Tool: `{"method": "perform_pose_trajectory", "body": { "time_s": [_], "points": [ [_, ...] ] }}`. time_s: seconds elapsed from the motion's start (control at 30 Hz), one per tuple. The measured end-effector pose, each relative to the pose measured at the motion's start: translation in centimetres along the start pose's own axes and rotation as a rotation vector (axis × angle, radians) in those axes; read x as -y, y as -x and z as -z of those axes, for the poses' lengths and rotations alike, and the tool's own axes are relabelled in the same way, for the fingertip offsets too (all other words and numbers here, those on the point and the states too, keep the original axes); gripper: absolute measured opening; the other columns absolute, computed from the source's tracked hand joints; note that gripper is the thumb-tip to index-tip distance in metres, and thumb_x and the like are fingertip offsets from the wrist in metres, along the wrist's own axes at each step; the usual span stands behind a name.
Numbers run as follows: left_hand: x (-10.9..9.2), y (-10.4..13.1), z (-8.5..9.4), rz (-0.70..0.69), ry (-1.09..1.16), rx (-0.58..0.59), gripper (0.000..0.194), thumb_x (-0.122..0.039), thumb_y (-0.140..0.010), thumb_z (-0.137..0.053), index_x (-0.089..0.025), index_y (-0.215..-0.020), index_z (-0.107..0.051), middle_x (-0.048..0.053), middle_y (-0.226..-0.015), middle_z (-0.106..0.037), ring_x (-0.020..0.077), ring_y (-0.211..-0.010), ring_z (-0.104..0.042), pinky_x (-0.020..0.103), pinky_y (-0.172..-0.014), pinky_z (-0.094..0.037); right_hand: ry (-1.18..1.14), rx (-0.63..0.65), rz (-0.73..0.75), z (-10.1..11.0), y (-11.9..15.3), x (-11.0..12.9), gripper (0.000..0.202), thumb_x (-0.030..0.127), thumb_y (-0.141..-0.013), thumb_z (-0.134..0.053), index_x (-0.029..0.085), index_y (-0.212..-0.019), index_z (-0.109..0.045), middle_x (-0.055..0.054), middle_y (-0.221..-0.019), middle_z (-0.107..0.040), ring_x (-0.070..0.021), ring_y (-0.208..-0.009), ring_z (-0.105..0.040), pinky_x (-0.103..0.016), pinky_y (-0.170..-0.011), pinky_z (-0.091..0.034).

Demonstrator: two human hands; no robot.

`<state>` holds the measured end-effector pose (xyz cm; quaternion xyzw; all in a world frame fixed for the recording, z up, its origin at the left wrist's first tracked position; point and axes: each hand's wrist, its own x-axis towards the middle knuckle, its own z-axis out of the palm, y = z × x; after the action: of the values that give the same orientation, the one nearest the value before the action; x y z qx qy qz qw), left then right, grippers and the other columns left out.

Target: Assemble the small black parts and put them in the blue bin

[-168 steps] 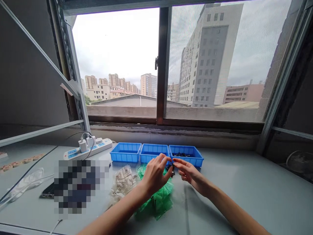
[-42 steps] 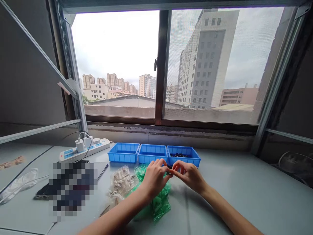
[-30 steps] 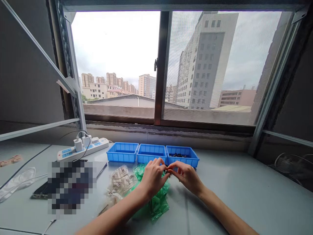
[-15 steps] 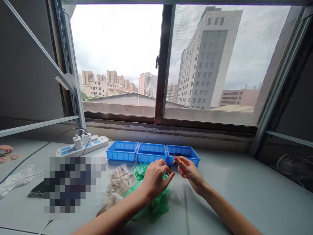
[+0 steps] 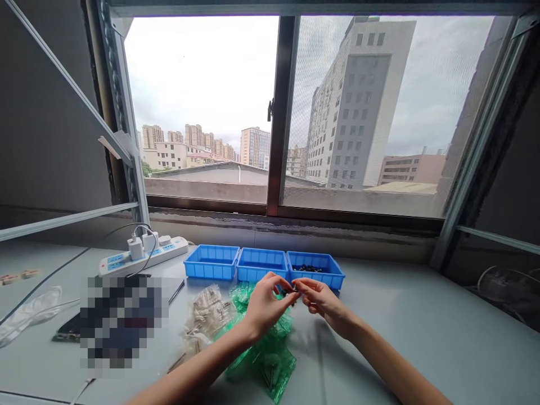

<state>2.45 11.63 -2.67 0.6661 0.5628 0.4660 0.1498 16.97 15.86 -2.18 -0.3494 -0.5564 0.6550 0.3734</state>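
Note:
My left hand (image 5: 269,306) is curled above the green plastic bags (image 5: 276,360), its thumb and fingers closed around a small dark piece (image 5: 287,292). The fingertips of my right hand (image 5: 323,304) are pinched together and meet the left ones; what they grip is too small to make out. Both hands are just in front of the right blue bin (image 5: 335,279), which has small black parts (image 5: 307,268) in it. Clear plastic bags (image 5: 208,309) with thin pieces inside lie to the left of the green ones.
Two more blue bins, a middle one (image 5: 262,274) and a left one (image 5: 211,270), stand in the row below the window. A white power strip (image 5: 169,247) with plugged-in chargers is at the back left. Cables and a dark device (image 5: 67,329) lie left, partly pixelated.
My right hand has moved left and slightly down, so its fingertips now meet those of my left hand. A hand at the far left edge has gone from view.

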Motion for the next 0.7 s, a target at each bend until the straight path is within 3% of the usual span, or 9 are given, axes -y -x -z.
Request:
{"method": "perform_pose_trajectory", "body": {
  "time_s": [0.3, 0.5, 0.7],
  "points": [
    [-0.6, -0.1, 0.2, 0.016, 0.195, -0.047, 0.023, -0.041, -0.071, -0.063, -0.019, -0.072, -0.067, 0.003, -0.079, -0.061, 0.0138, -0.066, -0.056, 0.027, -0.062, -0.046, -0.022, -0.041, 0.020, 0.1, 0.0, 0.0, 0.047, 0.054, -0.039, -0.080, 0.018, -0.067, -0.068, 0.001, -0.062, -0.048, -0.0069, -0.054, -0.031, -0.023, -0.048, -0.018],
    [-0.6, -0.1, 0.4, -0.070, 0.141, -0.119, 0.020, -0.037, -0.075, -0.059, -0.019, -0.076, -0.067, 0.003, -0.078, -0.060, 0.0129, -0.066, -0.054, 0.024, -0.059, -0.044, -0.079, -0.046, 0.002, 0.3, -0.1, -0.2, 0.050, 0.051, -0.042, -0.081, 0.021, -0.080, -0.070, 0.002, -0.066, -0.052, -0.0066, -0.054, -0.032, -0.021, -0.047, -0.022],
    [-1.1, 0.1, 0.3, -0.090, 0.137, -0.105, 0.015, -0.030, -0.076, -0.056, -0.018, -0.078, -0.063, 0.002, -0.081, -0.060, 0.0116, -0.066, -0.055, 0.024, -0.058, -0.044, -0.106, -0.045, 0.023, 0.3, -0.2, -0.3, 0.053, 0.045, -0.039, -0.083, 0.021, -0.084, -0.070, 0.002, -0.067, -0.055, -0.0064, -0.053, -0.034, -0.021, -0.047, -0.023]
  ]
}}
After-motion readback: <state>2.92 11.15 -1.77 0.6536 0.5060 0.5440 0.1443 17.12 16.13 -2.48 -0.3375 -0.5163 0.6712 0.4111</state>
